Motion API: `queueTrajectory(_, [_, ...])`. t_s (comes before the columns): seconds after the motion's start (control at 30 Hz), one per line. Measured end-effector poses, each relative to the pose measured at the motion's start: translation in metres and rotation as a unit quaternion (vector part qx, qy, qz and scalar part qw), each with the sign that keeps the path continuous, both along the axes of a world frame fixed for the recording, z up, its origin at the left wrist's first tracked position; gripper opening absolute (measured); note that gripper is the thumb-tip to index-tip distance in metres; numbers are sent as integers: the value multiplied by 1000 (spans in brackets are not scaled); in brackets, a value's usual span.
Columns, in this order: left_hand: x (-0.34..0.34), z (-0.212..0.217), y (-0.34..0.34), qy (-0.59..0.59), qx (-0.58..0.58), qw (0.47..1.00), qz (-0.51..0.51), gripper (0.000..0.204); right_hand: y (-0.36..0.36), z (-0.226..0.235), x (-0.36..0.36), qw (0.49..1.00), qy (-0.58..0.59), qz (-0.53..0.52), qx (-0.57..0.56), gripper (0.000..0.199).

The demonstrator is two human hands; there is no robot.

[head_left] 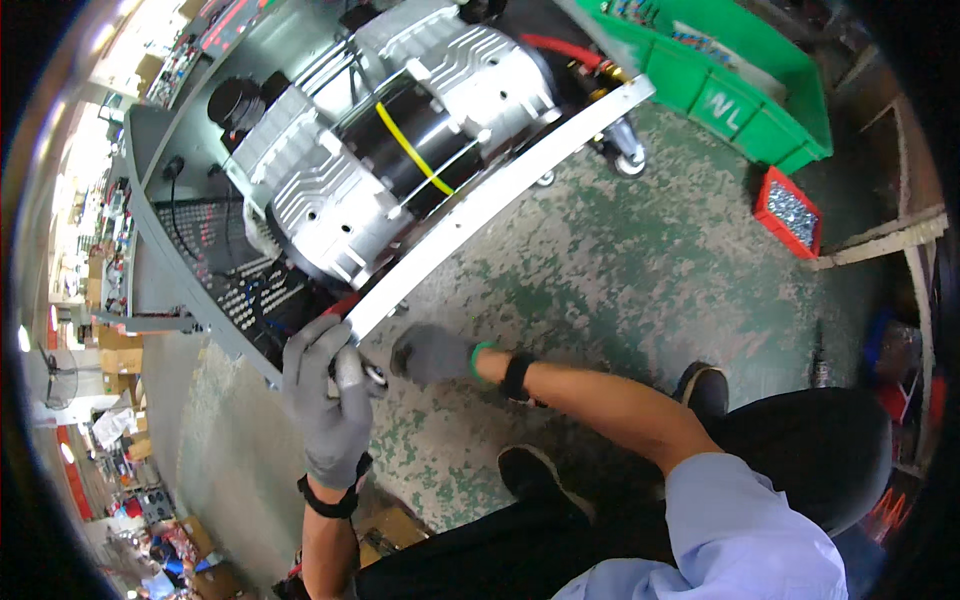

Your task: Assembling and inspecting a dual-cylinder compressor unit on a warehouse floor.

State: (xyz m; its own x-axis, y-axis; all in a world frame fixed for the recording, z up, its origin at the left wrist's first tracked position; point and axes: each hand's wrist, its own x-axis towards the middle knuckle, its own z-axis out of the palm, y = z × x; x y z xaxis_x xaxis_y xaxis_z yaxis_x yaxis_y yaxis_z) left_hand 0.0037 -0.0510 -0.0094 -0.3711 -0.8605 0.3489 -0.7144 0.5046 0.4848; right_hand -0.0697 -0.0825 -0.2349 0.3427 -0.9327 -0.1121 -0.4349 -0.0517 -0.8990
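My left hand (335,405), in a grey glove, grips the near corner of a pale metal frame (470,215), its fingers bent over the edge. A small castor wheel (375,378) shows beside that hand, under the corner. Just to the right, my gloved right hand (432,355) is curled closed, low beside the frame and slightly blurred. Whatever its fingers hold, if anything, is hidden. Inside the frame sits a compressor (330,190) with silver ribbed ends, a black middle and a yellow band. A red hose (560,48) runs at its far right end.
Another castor (628,155) supports the frame's right corner. On the worn green floor (640,260) stand a large green bin (720,105) and a small red tray (770,222) of metal parts. Wooden shelving (890,240) is at right. My shoes (540,475) are close below.
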Motion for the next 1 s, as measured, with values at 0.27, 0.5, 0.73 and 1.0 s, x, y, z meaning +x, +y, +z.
queueTrajectory(0.27, [28,2,-1,-12,-39,999,-2,19,-23,14,22,891,184,258,-326,24])
queueTrajectory(0.5, [-10,23,-3,-96,22,993,-61,37,-4,8,-127,830,286,421,-230,28])
queueTrajectory(0.73, [-38,34,-22,-221,-73,969,-85,50,40,174,-380,893,441,87,3,30])
queueTrajectory(1.0, [-88,67,-23,-378,118,918,-3,64,199,470,-619,755,221,-552,-276,20])
